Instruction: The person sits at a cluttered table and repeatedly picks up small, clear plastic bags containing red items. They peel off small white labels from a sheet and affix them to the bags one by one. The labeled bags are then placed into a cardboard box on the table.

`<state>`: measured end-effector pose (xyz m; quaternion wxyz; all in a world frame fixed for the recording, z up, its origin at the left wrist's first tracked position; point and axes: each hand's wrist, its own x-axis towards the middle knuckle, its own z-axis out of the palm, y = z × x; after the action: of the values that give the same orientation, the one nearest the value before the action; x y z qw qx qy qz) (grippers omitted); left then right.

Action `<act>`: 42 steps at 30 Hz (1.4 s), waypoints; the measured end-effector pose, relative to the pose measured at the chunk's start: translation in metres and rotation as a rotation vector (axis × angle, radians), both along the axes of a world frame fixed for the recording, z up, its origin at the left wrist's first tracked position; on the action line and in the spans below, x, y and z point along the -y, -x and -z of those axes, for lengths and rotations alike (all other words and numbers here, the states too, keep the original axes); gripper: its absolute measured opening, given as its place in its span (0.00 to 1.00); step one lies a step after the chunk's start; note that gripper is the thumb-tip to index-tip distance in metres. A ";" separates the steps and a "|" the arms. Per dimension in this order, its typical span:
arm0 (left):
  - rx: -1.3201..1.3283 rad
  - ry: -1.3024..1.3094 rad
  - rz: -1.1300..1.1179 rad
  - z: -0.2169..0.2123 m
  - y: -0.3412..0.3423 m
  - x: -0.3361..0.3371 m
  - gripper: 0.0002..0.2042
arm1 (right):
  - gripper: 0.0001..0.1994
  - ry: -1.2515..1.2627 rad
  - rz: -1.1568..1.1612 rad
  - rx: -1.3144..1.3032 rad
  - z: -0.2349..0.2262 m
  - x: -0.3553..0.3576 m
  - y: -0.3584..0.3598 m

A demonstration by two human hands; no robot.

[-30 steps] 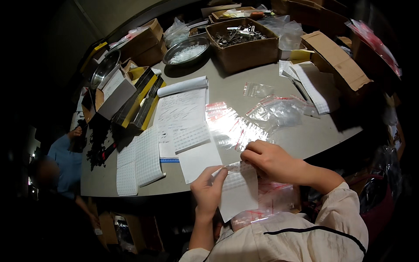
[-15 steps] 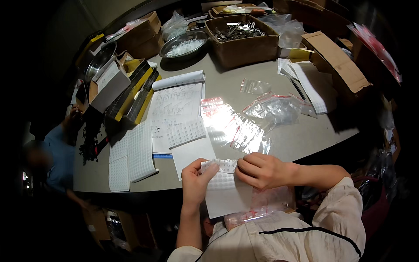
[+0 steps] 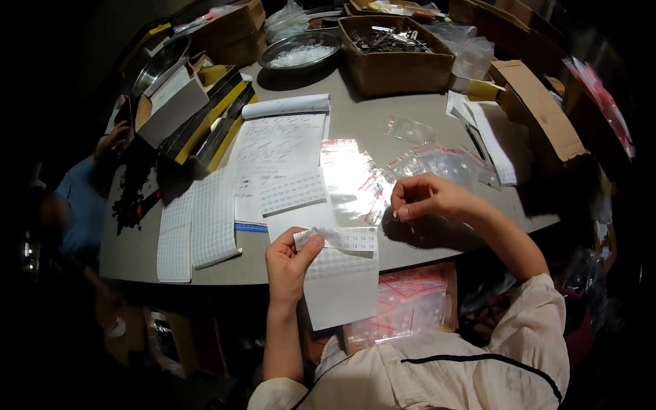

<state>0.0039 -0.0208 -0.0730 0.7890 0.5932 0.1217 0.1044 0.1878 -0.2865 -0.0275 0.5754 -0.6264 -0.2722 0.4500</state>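
Observation:
My left hand point(image 3: 290, 266) grips a sheet of round number stickers point(image 3: 342, 290) at its upper left corner, thumb on top. The sheet's printed upper strip curls over, and rows of bare round spots show below it. My right hand point(image 3: 437, 198) is closed in a pinch above the table, with a small white sticker point(image 3: 395, 214) at the fingertips. Just left of that hand lies a fanned row of clear zip bags point(image 3: 345, 174) with red lines, shining under the light. More zip bags point(image 3: 403, 307) with small white dots rest on my lap.
Loose zip bags point(image 3: 444, 162) lie beyond my right hand. Left are another sticker sheet point(image 3: 292, 193), a notepad point(image 3: 280, 147) and folded label sheets point(image 3: 213, 225). A metal bowl point(image 3: 301, 55) and a box of metal parts point(image 3: 396, 68) stand behind. A person in blue point(image 3: 78, 188) sits far left.
My right hand has left the sticker sheet and moved right and away over the table, carrying a small sticker. My left hand still holds the sheet. The view has shifted slightly.

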 end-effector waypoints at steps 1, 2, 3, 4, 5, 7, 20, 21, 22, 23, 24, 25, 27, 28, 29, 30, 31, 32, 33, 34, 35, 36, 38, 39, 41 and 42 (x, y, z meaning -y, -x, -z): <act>0.007 0.007 -0.003 0.000 0.001 -0.001 0.07 | 0.08 0.031 -0.014 0.019 0.005 0.001 0.000; 0.014 0.015 -0.006 0.001 0.002 -0.002 0.07 | 0.08 0.063 -0.028 0.039 0.011 0.004 0.001; 0.017 0.009 -0.010 0.000 0.003 -0.003 0.07 | 0.08 0.095 -0.041 0.059 0.016 0.008 0.000; 0.020 0.005 -0.014 0.000 0.004 -0.002 0.07 | 0.08 0.055 -0.006 0.044 0.019 0.013 -0.002; 0.022 0.001 -0.017 -0.001 0.004 -0.001 0.07 | 0.08 0.046 0.045 0.027 0.018 0.018 -0.006; 0.019 -0.033 -0.027 -0.002 0.005 0.000 0.06 | 0.08 0.028 0.158 -0.003 0.011 0.031 -0.016; 0.047 -0.084 -0.010 0.006 0.004 0.001 0.06 | 0.10 0.281 -0.274 1.085 -0.008 -0.005 -0.030; 0.049 -0.090 -0.012 0.006 0.004 0.001 0.06 | 0.10 0.292 -0.265 1.136 -0.004 -0.011 -0.029; 0.052 -0.095 -0.018 0.007 0.004 0.001 0.06 | 0.11 0.303 -0.259 1.189 -0.001 -0.016 -0.028; 0.055 -0.100 -0.023 0.007 0.004 0.002 0.06 | 0.11 0.313 -0.251 1.242 0.003 -0.021 -0.029; 0.057 -0.100 -0.025 0.006 0.004 0.002 0.06 | 0.12 0.360 -0.211 1.283 0.010 -0.021 -0.034; 0.055 -0.102 -0.036 0.006 0.004 0.002 0.06 | 0.13 0.442 -0.143 1.257 0.010 -0.021 -0.039; 0.056 -0.104 -0.043 0.006 0.004 0.002 0.06 | 0.14 0.620 0.003 1.200 0.001 -0.014 -0.049; 0.059 -0.106 -0.039 0.006 0.002 0.003 0.07 | 0.15 0.660 0.040 1.177 -0.001 -0.008 -0.057; 0.062 -0.108 -0.034 0.006 0.001 0.004 0.07 | 0.15 0.700 0.078 1.153 -0.004 -0.003 -0.064; 0.058 -0.127 -0.036 0.005 0.002 0.004 0.07 | 0.15 0.741 0.117 1.129 -0.006 0.000 -0.067; 0.055 -0.144 -0.034 0.005 0.002 0.004 0.07 | 0.15 0.684 0.103 1.137 -0.007 0.001 -0.066; 0.051 -0.161 -0.031 0.005 0.002 0.005 0.07 | 0.15 0.627 0.089 1.143 -0.008 0.001 -0.064; 0.055 -0.161 -0.032 0.006 0.001 0.005 0.07 | 0.15 0.571 0.076 1.150 -0.010 0.000 -0.062; 0.056 -0.162 -0.034 0.007 0.002 0.004 0.07 | 0.12 0.430 -0.010 1.050 -0.015 -0.006 -0.058; 0.055 -0.163 -0.037 0.008 0.002 0.004 0.07 | 0.11 0.388 -0.091 1.037 -0.015 -0.012 -0.057; 0.054 -0.152 -0.030 0.008 0.003 0.004 0.07 | 0.10 0.344 -0.173 1.024 -0.015 -0.018 -0.057; 0.059 -0.134 -0.022 0.006 0.004 0.003 0.06 | 0.08 0.260 -0.299 1.054 -0.015 -0.026 -0.056; 0.061 -0.139 -0.016 0.006 0.004 0.003 0.07 | 0.08 0.274 -0.317 1.088 -0.013 -0.028 -0.057; 0.066 -0.152 -0.014 0.008 0.003 0.003 0.07 | 0.09 0.293 -0.358 1.157 -0.008 -0.035 -0.060; 0.060 -0.163 -0.014 0.007 0.003 0.002 0.07 | 0.09 0.285 -0.338 1.226 -0.005 -0.037 -0.061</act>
<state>0.0007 -0.0233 -0.0799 0.7405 0.6513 0.0931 0.1371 0.2485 -0.2495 -0.0224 0.1486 -0.7883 -0.5834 0.1271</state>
